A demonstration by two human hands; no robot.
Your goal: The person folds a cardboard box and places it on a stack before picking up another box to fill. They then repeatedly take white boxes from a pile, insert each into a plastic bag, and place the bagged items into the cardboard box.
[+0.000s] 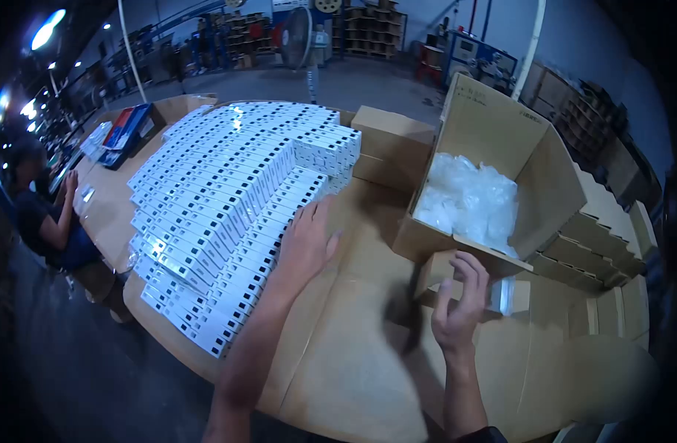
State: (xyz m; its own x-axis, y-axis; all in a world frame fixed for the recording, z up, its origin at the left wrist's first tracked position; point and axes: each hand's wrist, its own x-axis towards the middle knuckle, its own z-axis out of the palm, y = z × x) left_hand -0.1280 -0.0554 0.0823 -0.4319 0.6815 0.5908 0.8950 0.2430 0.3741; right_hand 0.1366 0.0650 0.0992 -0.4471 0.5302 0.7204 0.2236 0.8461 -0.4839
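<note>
Rows of white rectangular pieces with small black squares lie stacked on the left of the cardboard-covered table. My left hand rests at the right edge of these rows, fingers extended and slightly apart. My right hand is raised with curved, parted fingers and nothing visible between them. Just behind it stands a small open cardboard box, with a white piece showing at its right side. Beyond that, a large open carton holds clear plastic bags.
Cardboard boxes are stacked at the right, and a closed box sits behind the table's middle. At the far left a person works beside red and blue trays. A fan stands behind the table.
</note>
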